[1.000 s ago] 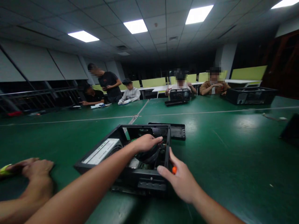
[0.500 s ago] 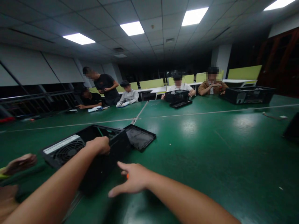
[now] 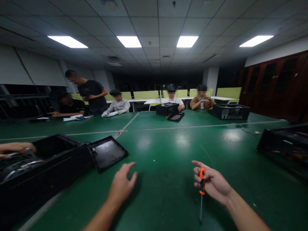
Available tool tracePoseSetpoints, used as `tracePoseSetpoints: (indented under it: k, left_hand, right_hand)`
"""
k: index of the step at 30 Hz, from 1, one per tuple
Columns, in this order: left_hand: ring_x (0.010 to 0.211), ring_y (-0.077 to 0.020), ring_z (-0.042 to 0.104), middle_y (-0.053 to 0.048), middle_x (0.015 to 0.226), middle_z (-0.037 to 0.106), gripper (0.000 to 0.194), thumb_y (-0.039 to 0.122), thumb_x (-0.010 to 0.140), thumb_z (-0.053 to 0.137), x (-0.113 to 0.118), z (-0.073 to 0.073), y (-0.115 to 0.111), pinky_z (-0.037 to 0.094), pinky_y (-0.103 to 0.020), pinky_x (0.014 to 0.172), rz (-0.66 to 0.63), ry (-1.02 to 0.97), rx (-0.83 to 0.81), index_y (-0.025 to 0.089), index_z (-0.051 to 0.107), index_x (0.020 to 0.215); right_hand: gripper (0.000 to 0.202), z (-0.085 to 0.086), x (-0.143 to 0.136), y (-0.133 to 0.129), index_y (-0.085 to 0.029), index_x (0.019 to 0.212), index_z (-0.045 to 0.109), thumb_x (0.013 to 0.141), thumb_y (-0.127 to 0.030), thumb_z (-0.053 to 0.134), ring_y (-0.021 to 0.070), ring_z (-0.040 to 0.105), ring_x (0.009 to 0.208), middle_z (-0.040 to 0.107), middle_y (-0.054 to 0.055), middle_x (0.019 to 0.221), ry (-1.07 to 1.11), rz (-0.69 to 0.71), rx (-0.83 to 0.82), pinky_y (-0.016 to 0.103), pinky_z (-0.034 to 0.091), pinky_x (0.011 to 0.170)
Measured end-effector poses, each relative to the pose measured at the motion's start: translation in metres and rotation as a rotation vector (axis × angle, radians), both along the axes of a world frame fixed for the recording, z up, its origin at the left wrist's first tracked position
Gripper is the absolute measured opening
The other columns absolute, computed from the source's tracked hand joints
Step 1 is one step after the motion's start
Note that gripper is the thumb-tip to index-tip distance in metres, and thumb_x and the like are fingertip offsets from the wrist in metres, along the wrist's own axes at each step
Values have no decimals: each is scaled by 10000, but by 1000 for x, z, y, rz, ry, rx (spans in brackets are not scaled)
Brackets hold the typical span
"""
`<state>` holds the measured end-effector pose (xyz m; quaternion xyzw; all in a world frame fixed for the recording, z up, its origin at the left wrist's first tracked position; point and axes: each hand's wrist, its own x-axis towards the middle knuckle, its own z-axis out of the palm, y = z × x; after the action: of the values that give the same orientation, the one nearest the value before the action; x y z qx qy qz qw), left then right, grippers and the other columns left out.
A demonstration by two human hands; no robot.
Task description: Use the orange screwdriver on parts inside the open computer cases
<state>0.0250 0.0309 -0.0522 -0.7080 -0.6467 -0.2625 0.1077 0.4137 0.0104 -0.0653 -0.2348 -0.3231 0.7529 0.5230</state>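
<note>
My left hand [image 3: 122, 183] hovers over the green table [image 3: 163, 199], fingers apart and holding nothing. Over the right half, my right hand [image 3: 213, 184] grips a screwdriver [image 3: 202, 183] with an orange and black handle, its metal shaft hanging downward and its forefinger stretched out to the left. Nearest to my left hand is a black panel [image 3: 109, 153], lying against the end of a black computer case [image 3: 48, 175] at the left.
Another person's hand [image 3: 18, 149] rests on the left case. An open black case [image 3: 286, 150] stands at the right edge. Across the table, seated people have cases [image 3: 229, 112], and a short cable [image 3: 250, 132] lies at the right.
My view has swung to the right. My left hand has come off the case and opened. My right hand has moved right and now shows the screwdriver.
</note>
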Motion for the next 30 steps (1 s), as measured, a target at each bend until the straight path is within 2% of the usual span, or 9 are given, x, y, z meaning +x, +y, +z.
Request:
tracePoseSetpoints:
  k: [2, 5, 7, 10, 13, 15, 17, 22, 30]
  left_hand:
    - [924, -221, 643, -53, 1046, 680, 306, 279, 849, 568, 36, -31, -5, 503, -300, 828, -262, 62, -64, 254, 664, 1139]
    - [896, -218, 635, -63, 1020, 673, 275, 234, 905, 495, 51, -44, -9, 500, -323, 823, -466, 86, -156, 263, 659, 1124]
    - [866, -203, 633, -68, 1002, 659, 303, 240, 916, 490, 43, -38, -9, 503, -311, 805, -446, 3, -180, 247, 623, 1188]
    - [743, -176, 606, -35, 851, 617, 299, 257, 918, 493, 25, -31, -6, 497, -283, 728, -397, -94, -215, 222, 614, 1189]
    - [674, -165, 569, -12, 756, 578, 250, 266, 912, 496, 15, -31, -4, 471, -271, 677, -378, -134, -230, 206, 654, 1096]
    - [675, -164, 567, -15, 753, 586, 234, 267, 910, 498, 14, -33, -4, 462, -269, 673, -385, -155, -241, 201, 671, 1053]
    - [680, -164, 571, -23, 766, 602, 225, 266, 902, 508, 18, -33, -5, 458, -264, 667, -397, -175, -260, 199, 683, 1026]
    - [670, -160, 571, -30, 756, 617, 213, 249, 873, 524, 26, -29, -8, 453, -248, 644, -427, -192, -293, 193, 707, 968]
    - [691, -158, 581, -33, 769, 632, 212, 233, 878, 520, 24, -33, -8, 445, -249, 662, -437, -187, -314, 185, 715, 945]
  right_hand:
    - [445, -5, -1, 1, -199, 1155, 620, 722, -151, 708, 127, 579, 690, 626, 6, 900, -39, -66, -9, 317, 521, 689]
    - [485, -5, -8, 2, -185, 1243, 561, 817, -294, 765, 191, 663, 873, 669, 93, 1100, -109, -112, -16, 305, 536, 681]
    - [513, -4, -11, 3, -183, 1261, 543, 832, -353, 767, 210, 678, 949, 667, 127, 1174, -154, -134, -23, 267, 530, 643]
    - [510, -9, -10, 5, -171, 1246, 555, 840, -403, 759, 195, 701, 913, 687, 132, 1149, -226, -163, -44, 239, 533, 637]
    - [492, -16, -9, 6, -172, 1238, 564, 866, -459, 710, 132, 692, 644, 706, 114, 1077, -333, -135, -13, 210, 488, 521]
    - [480, -20, -10, 5, -180, 1242, 559, 893, -497, 651, 78, 590, 433, 708, 98, 1042, -418, -72, 50, 197, 371, 393]
    - [466, -22, -12, 4, -184, 1242, 555, 914, -512, 598, 52, 495, 357, 708, 69, 967, -496, -22, 103, 197, 280, 356]
    - [470, -23, -17, 2, -163, 1211, 581, 886, -501, 585, 78, 450, 464, 613, -18, 722, -627, -60, 113, 212, 312, 439]
    - [548, -25, -18, 3, -157, 1222, 573, 822, -528, 616, 101, 433, 510, 556, -23, 730, -681, -86, 57, 245, 299, 464]
